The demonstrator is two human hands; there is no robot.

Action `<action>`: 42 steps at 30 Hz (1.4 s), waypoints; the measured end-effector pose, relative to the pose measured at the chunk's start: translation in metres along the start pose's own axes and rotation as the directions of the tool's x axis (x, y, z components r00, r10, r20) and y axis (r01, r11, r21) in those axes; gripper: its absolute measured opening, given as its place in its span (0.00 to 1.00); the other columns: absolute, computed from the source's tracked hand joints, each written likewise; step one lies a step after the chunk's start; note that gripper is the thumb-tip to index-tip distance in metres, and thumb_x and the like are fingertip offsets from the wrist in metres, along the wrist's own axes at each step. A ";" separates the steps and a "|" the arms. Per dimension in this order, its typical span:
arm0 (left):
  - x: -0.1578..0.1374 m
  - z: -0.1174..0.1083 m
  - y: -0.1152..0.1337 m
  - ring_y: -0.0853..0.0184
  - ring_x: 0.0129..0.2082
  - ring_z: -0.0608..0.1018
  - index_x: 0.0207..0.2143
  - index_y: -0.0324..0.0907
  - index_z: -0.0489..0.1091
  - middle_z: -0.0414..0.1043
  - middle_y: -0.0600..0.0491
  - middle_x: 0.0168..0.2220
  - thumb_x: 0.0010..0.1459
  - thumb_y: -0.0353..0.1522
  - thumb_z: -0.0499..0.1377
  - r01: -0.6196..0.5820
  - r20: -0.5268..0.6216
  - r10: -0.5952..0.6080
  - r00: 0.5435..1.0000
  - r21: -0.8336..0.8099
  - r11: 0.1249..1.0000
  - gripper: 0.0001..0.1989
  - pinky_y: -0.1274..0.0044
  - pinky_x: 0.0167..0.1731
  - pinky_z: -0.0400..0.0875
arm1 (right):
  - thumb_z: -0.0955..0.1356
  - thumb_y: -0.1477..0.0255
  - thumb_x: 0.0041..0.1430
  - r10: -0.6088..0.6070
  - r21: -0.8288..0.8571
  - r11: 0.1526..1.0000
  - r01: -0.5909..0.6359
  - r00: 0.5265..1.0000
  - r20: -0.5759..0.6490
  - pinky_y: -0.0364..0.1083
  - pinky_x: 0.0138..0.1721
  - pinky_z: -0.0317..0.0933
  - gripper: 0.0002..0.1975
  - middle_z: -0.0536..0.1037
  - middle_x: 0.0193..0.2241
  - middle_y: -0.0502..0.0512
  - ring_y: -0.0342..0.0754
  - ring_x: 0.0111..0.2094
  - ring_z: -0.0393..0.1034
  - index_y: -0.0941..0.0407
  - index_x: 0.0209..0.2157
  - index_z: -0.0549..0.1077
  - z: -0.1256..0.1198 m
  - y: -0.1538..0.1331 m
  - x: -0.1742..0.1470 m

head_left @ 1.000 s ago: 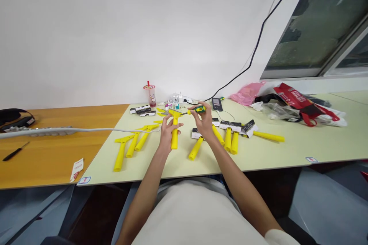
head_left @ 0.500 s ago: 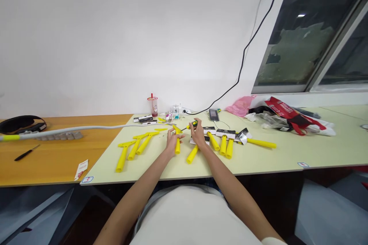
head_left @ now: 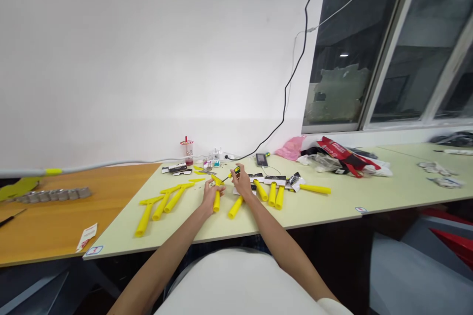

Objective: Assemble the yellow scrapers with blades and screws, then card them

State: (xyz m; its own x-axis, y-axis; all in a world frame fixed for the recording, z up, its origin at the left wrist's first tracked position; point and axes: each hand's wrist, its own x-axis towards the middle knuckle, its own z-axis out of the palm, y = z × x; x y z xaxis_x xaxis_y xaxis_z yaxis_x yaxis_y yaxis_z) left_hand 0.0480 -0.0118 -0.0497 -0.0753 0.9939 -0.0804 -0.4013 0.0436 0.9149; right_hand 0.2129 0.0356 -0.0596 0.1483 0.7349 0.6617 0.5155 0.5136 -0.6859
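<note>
My left hand is closed round a yellow plastic scraper, its hollow handle toward me and its head away. In my right hand is a black-and-yellow screwdriver. Its shaft slants down-left to the scraper's head; whether the tip touches a screw is too small to tell. Left of my hands, several similar yellow scrapers lie side by side on the table. Under my right wrist is another yellow handle. More yellow-handled scrapers with black-and-white packaging on their heads lie to the right.
Along the wall stand a cup with a red straw, a power strip and a small dark device. Black-and-white packs lie at back left. A red bag and pink plastic lie at right. A black cable hangs down.
The view has swung to the right, so everything sits further left and more of the window and right-hand table shows. Both hands keep their hold on the scraper and the screwdriver.
</note>
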 end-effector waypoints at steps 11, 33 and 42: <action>0.000 0.000 -0.001 0.66 0.35 0.84 0.58 0.46 0.63 0.78 0.51 0.41 0.52 0.18 0.65 -0.003 0.020 0.003 1.000 -0.020 1.000 0.33 0.78 0.35 0.78 | 0.63 0.51 0.74 0.029 0.015 0.999 -0.028 1.000 -0.011 0.49 0.36 0.71 0.27 0.79 0.24 0.46 0.55 0.29 0.82 0.54 0.63 0.67 -0.001 0.001 0.000; 0.010 -0.001 -0.008 0.61 0.39 0.85 0.55 0.47 0.64 0.75 0.51 0.42 0.48 0.20 0.67 0.048 0.034 -0.044 0.998 -0.119 0.992 0.33 0.73 0.38 0.79 | 0.62 0.57 0.74 -0.007 0.070 0.997 0.008 1.000 -0.022 0.48 0.37 0.74 0.25 0.84 0.42 0.57 0.51 0.35 0.83 0.53 0.65 0.65 0.000 0.004 -0.003; 0.010 -0.001 -0.008 0.63 0.38 0.85 0.56 0.48 0.64 0.75 0.50 0.45 0.48 0.19 0.66 0.045 0.029 -0.042 0.999 -0.129 0.991 0.34 0.75 0.37 0.80 | 0.63 0.55 0.74 0.000 0.062 0.998 0.002 0.999 -0.037 0.49 0.38 0.75 0.24 0.83 0.38 0.55 0.51 0.33 0.82 0.52 0.64 0.67 0.001 -0.002 -0.006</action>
State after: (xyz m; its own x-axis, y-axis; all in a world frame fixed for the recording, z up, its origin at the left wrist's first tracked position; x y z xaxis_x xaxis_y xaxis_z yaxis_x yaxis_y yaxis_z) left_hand 0.0492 -0.0027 -0.0582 -0.0316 0.9938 -0.1069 -0.5189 0.0751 0.8515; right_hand 0.2106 0.0308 -0.0626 0.1791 0.7182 0.6724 0.4622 0.5419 -0.7020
